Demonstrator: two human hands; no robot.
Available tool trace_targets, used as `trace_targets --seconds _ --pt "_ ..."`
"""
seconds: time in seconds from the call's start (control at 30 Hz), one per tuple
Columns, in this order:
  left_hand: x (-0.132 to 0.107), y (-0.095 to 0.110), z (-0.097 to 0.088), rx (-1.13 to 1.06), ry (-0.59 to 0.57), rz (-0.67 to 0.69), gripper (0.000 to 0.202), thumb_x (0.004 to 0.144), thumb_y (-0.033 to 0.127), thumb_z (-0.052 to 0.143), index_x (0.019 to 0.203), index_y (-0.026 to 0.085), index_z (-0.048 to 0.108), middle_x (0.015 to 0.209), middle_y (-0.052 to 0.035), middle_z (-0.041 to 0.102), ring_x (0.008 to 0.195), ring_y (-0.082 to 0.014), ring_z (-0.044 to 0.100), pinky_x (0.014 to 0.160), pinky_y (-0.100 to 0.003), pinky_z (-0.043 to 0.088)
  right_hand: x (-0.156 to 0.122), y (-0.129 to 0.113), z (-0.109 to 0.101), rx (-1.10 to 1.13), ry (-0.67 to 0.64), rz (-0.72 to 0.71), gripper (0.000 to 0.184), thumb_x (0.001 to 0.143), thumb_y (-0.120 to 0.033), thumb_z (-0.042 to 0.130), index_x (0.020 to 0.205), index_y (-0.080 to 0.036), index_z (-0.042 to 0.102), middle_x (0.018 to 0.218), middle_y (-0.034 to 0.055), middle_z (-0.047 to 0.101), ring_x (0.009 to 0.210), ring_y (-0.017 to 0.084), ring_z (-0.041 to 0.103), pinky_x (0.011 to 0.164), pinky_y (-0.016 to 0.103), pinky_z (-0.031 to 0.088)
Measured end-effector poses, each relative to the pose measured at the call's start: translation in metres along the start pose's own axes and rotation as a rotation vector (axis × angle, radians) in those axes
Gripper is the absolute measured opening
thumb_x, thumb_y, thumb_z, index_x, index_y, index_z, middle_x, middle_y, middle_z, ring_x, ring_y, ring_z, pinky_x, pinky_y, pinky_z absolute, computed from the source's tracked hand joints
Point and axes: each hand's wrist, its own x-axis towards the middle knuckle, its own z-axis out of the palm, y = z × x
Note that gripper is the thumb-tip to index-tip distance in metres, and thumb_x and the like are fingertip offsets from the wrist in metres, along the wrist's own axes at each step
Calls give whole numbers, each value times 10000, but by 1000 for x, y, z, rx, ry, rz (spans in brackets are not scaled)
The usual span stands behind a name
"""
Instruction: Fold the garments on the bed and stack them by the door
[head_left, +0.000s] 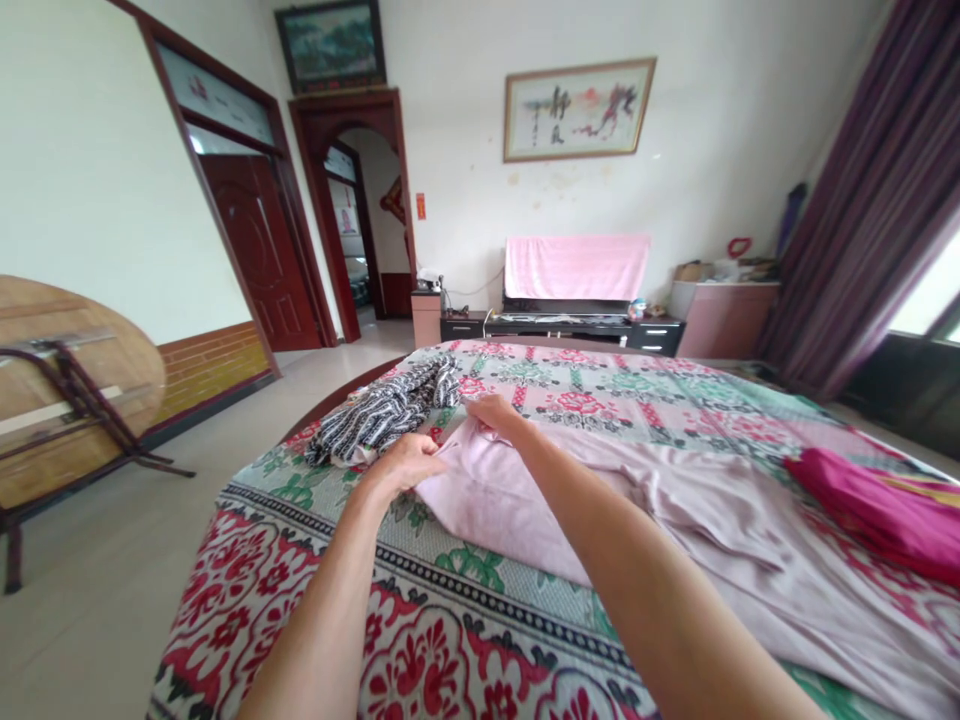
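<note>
A pale pink garment (675,510) lies spread across a bed with a floral cover (420,640). My left hand (409,462) is closed, pinching the garment's near left corner. My right hand (491,412) is closed on the same edge a little farther from me, fingers curled over the cloth. Just beyond both hands lies a black-and-white patterned garment (386,410), crumpled in a heap.
A magenta cloth (877,505) lies at the bed's right side. A folded round wooden table (67,390) leans at the left wall. Behind the bed stand a low TV cabinet (559,328) under a pink towel, a pink chest, dark curtains and two doorways.
</note>
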Motion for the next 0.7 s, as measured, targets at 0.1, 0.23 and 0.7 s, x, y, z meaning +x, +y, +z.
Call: trace_targets --seconds 0.1,0.23,0.7 --pt "-8 28 14 -24 -31 148 122 628 252 565 666 143 604 519 61 458 497 -79 401 464 -202 241 -14 19 -31 216 16 101 107 789 -217 566 707 -149 566 591 -5 582 505 86 546 496 178 433" --pt "-18 56 55 40 -69 293 185 654 247 565 739 133 683 576 25 570 532 -94 467 486 -201 287 -40 56 -64 415 55 187 47 745 -162 542 698 -159 541 580 -26 568 494 71 535 485 162 424" --pt "-41 73 115 224 -205 473 277 721 225 498 825 133 738 630 -21 645 595 -121 528 542 -221 308 -101 130 -63 426 301 304 514 718 -217 585 1222 -127 538 677 -8 628 598 137 575 587 231 464"
